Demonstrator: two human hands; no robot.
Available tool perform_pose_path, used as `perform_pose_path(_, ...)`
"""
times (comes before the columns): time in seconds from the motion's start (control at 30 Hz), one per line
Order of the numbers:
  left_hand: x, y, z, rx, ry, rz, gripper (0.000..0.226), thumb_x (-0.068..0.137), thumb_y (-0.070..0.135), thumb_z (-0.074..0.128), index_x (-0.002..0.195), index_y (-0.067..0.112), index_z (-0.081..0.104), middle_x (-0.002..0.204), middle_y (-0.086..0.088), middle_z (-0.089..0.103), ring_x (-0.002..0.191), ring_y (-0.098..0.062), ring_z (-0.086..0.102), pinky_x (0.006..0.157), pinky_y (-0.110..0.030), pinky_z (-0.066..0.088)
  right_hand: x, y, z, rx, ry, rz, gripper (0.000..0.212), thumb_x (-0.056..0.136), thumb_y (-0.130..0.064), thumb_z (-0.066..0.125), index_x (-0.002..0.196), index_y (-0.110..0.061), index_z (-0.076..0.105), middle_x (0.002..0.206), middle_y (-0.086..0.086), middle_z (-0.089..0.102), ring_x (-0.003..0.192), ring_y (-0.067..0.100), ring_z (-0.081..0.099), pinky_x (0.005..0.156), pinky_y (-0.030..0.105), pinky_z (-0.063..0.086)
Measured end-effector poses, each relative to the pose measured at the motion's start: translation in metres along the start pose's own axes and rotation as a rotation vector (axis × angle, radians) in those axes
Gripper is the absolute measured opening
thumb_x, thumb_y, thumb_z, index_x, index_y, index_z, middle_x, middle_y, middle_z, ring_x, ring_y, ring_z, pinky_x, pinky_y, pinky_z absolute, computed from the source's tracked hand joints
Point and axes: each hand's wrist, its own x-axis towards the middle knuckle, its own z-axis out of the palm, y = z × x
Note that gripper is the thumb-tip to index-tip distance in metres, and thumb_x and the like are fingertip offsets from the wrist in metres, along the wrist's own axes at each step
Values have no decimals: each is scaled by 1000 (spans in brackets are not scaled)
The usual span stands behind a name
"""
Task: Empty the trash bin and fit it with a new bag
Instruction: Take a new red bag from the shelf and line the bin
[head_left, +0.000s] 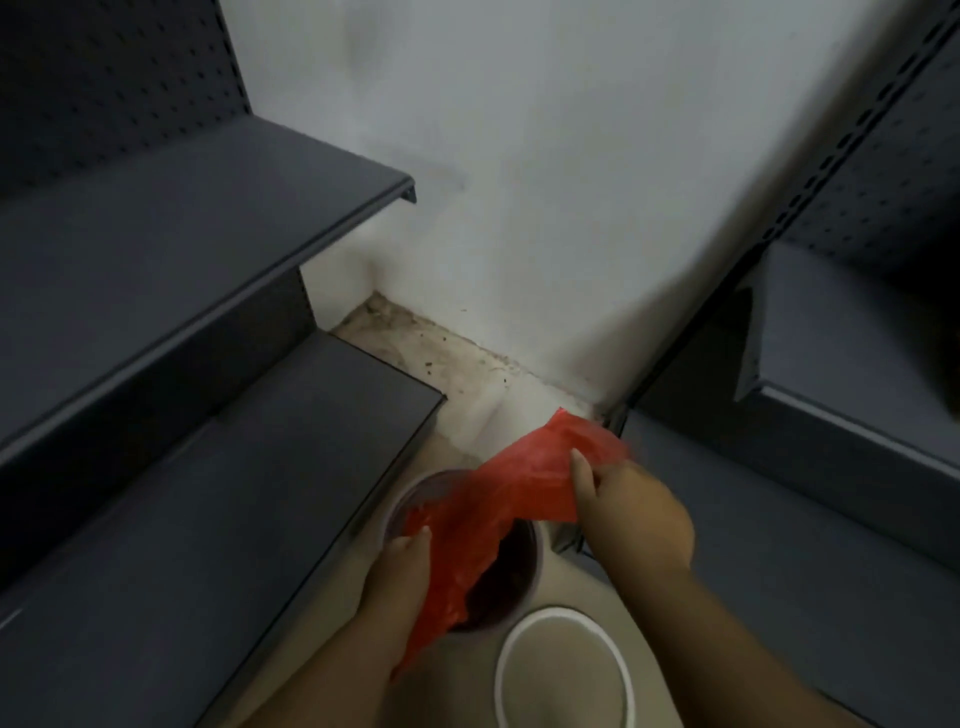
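Between the hands a red bag (498, 499) hangs over the bin (511, 577); right hand (631, 512) pinches its top edge, left hand (400, 577) grips its lower side.

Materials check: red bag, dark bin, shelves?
Red bag: thin plastic film, slightly translucent, crumpled where the right hand pinches it. Dark bin: probably plastic; blurred, finish unclear. Shelves: likely painted metal, matte dark grey, perforated back panels.
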Motion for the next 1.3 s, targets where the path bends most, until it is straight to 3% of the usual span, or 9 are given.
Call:
perform_pose_path(0.17, 92, -48, 17, 11, 18, -16, 48, 89, 39, 45, 112, 1, 65, 118, -24, 63, 109, -37, 60, 99, -45, 46, 22, 8, 89, 55, -45, 44, 54, 95, -53, 24, 68, -18, 55, 72, 5, 58, 63, 24, 57, 57, 31, 48)
perform_pose_path(0.23, 107, -51, 17, 12, 51, 69, 50, 86, 45, 46, 109, 6, 66, 114, -17, 66, 106, -34, 61, 97, -41, 47, 34, 10, 122, 58, -100, 63, 52, 93, -54, 26, 91, -18, 63, 97, 9, 64, 80, 29, 63, 71, 37, 54)
perform_pose_path(0.33, 134, -62, 18, 104, 86, 223, 38, 91, 43, 46, 97, 13, 67, 93, -7, 61, 93, -25, 59, 82, -28, 42, 51, 15, 166, 50, -162, 101, 60, 91, -61, 27, 137, -25, 40, 139, 14, 42, 115, 36, 54, 90, 45, 47)
perform_pose_path(0.43, 151, -70, 19, 168, 149, 376, 37, 91, 44, 44, 83, 15, 65, 83, -4, 59, 83, -22, 54, 73, -27, 36, 66, 22, 211, 103, -203, 141, 72, 87, -67, 28, 148, -32, 13, 157, 11, 15, 134, 38, 37, 102, 50, 38)
perform_pose_path(0.63, 172, -93, 24, 163, 200, 558, 37, 88, 47, 47, 86, 17, 68, 81, 0, 67, 79, -17, 61, 68, -29, 44, 77, 29, 270, 314, -83, 86, 92, 83, -61, 49, 151, -25, -1, 151, 9, 37, 130, 33, 46, 100, 45, 42)
perform_pose_path(0.8, 169, -98, 26, 272, 214, 628, 29, 88, 44, 50, 75, 23, 67, 78, 1, 69, 79, -17, 64, 68, -29, 46, 72, 28, 279, 75, 85, -45, 50, 88, -53, 48, 120, -15, 55, 117, 9, 64, 103, 31, 62, 85, 37, 47)
perform_pose_path(0.93, 170, -106, 20, 288, 172, 650, 24, 85, 44, 57, 77, 24, 68, 77, 7, 68, 75, -10, 63, 66, -25, 47, 61, 13, 291, -80, 98, -236, 41, 94, -45, 38, 105, -19, 68, 104, 9, 70, 96, 31, 64, 87, 38, 43)
perform_pose_path(1.13, 171, -110, 2, 410, 21, 603, 14, 79, 42, 67, 73, 29, 66, 76, 7, 68, 73, -7, 64, 59, -21, 46, 41, -9, 315, -113, -366, -327, 39, 96, -35, 37, 112, -10, 63, 120, 17, 63, 110, 35, 58, 96, 41, 40)
perform_pose_path(1.3, 169, -111, -9, 527, -49, 608, 7, 83, 29, 65, 81, 24, 69, 83, 4, 70, 76, -8, 64, 68, -21, 50, 34, -8, 320, -326, -773, -312, 58, 92, -23, 52, 143, -2, 34, 148, 25, 35, 135, 41, 35, 116, 45, 25)
